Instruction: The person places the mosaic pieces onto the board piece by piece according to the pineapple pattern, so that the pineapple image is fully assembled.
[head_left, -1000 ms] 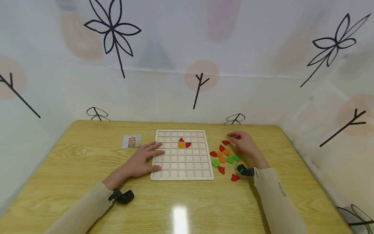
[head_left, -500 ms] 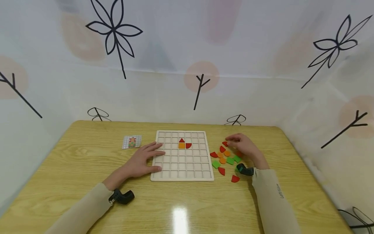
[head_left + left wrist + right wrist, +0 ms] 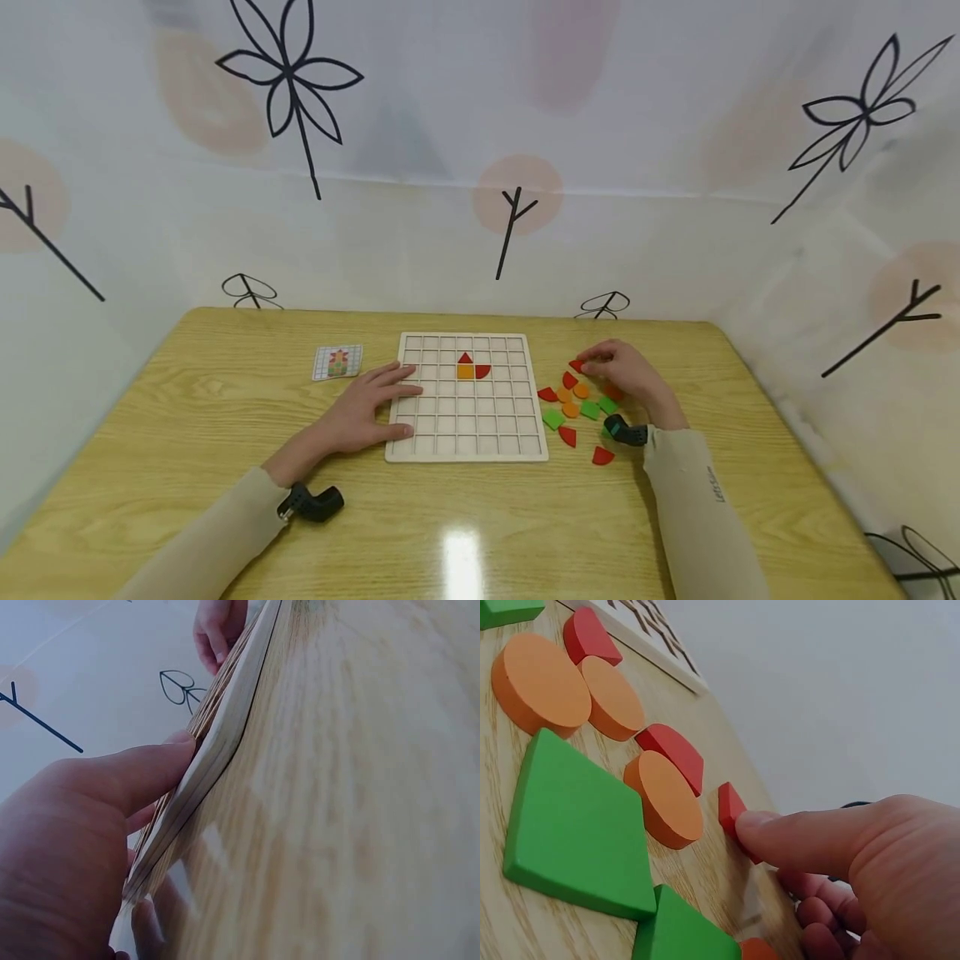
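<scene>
My left hand [image 3: 362, 415] rests with spread, straight fingers on the left side of a white grid board [image 3: 467, 446]. In the left wrist view, its thumb [image 3: 154, 774] touches the board's edge [image 3: 217, 750]. The board holds a red triangle [image 3: 466, 358], an orange square [image 3: 465, 372] and a red quarter-circle [image 3: 483, 372]. To the right, my right hand [image 3: 626, 369] pinches another red quarter-circle block [image 3: 732, 810] at the far end of the loose pieces. Its thumb presses the block; the index fingertip is hidden in the right wrist view.
Loose green squares [image 3: 553, 419], orange discs [image 3: 571, 410] and red quarter-circles [image 3: 602, 456] lie scattered right of the board. A small pattern card [image 3: 337, 362] lies left of it on the wooden table [image 3: 360, 533]. A patterned cloth [image 3: 420, 233] hangs behind.
My right hand has come down slightly onto the far red quarter-circle block, which now sits between thumb and fingers. The left hand and board have not moved.
</scene>
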Available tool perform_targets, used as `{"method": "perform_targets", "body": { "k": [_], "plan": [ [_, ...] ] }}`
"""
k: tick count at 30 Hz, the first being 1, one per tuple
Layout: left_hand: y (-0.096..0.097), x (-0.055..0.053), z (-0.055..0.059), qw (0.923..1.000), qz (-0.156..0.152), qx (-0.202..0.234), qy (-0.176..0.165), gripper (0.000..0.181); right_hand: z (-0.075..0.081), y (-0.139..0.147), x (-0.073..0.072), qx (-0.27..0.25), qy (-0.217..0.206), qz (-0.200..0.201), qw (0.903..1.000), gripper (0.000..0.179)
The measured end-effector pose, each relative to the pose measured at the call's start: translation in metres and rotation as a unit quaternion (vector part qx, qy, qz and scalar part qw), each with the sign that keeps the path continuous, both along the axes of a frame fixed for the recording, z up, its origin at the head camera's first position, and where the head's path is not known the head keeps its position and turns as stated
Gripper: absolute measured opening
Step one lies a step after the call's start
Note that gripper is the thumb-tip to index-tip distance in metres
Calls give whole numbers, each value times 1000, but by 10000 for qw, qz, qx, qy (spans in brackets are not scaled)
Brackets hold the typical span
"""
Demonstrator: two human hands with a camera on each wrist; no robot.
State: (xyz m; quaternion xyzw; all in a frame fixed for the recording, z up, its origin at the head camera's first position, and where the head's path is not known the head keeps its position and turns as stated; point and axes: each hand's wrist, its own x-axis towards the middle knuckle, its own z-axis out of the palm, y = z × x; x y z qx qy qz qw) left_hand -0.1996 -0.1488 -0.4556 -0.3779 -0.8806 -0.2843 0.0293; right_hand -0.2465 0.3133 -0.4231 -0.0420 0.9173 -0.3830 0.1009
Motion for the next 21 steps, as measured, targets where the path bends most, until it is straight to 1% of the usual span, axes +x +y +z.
{"method": "perform_targets", "body": {
  "k": [4, 14, 18, 21],
  "plan": [
    [0, 0, 1, 10000, 0, 14, -14, 56, 1, 0, 0, -68, -64, -84, 9999, 31],
    [-1, 1, 1, 10000, 34, -16, -53, 55, 0, 3, -1, -308, -140, -25, 9994, 28],
    [-1, 1, 0, 10000, 31, 38, -26, 55, 0, 3, -1, -432, -281, -163, 9985, 30],
    [0, 0, -1, 10000, 13, 34, -12, 56, 2, 3, -1, -519, -308, -254, 9979, 28]
  ]
}}
